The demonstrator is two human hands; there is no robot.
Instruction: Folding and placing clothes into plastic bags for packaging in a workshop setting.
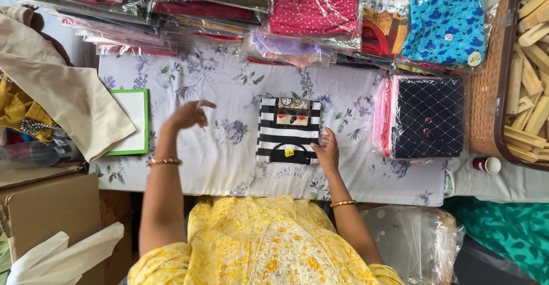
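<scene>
A folded black-and-white striped garment (pixel 287 129) lies in the middle of a floral sheet (pixel 229 148). My right hand (pixel 327 148) rests with its fingers on the garment's lower right corner. My left hand (pixel 189 115) hovers above the sheet to the left of the garment, fingers loosely apart and holding nothing. A gold bangle sits on each wrist.
Stacks of plastic-wrapped garments (pixel 309 10) line the far edge. A dark quilted folded piece (pixel 428 116) lies at the right beside a woven basket (pixel 486 85) of wooden pegs. A green-framed board (pixel 132 122), beige cloth (pixel 63 85) and cardboard box (pixel 51 216) sit left.
</scene>
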